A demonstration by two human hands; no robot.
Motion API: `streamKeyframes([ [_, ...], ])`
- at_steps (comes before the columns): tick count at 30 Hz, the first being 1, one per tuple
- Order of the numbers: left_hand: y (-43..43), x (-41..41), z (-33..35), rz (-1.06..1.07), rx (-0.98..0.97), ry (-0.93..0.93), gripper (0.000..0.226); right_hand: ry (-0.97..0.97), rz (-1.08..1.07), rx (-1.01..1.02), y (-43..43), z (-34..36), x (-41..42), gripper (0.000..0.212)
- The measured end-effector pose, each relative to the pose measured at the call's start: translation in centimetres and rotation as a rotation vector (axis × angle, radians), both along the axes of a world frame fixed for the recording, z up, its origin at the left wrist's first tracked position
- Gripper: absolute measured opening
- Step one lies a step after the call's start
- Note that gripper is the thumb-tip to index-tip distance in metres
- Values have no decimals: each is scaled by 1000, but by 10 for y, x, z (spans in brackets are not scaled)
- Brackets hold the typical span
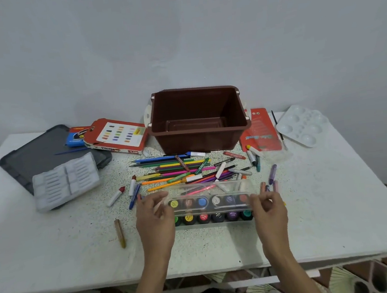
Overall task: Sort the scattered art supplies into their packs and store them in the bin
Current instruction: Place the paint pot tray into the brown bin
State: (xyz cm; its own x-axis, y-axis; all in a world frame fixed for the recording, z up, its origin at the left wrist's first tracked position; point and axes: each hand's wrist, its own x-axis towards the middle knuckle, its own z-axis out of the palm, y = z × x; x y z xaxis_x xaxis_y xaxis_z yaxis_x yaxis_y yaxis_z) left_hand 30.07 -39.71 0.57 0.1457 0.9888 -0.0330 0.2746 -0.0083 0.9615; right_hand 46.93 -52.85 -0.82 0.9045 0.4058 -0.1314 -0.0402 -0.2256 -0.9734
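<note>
Clear paint set [211, 212] near front of counter [336, 215], left hand [155, 217] pinching its left end, right hand [269, 210] with fingers curled on its right end, pencils and crayons [178, 169] scattered just behind, brown bin [199, 141] upright beyond.

Pencils [178, 169] between bin [198, 120] and paint case [211, 206]

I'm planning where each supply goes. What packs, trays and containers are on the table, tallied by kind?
brown bin: 1
clear paint case: 1
cardboard boxes: 2 (red box, blue box)
flat red pack: 1
white plastic insert: 1
grey tray: 1
white palette: 1
Total: 8
</note>
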Motion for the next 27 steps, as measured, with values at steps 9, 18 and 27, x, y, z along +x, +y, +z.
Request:
streamKeyframes([
  [9,-7,4,-23,-149,140,258,31,-187,2,-165,-3,-13,-1,11],
  [18,-5,2,-39,-206,253,380,26,-280,55,-262,-7,-28,4,15],
  [27,-5,-2,-50,-249,310,463,27,-440,118,-320,-14,-37,2,20],
])
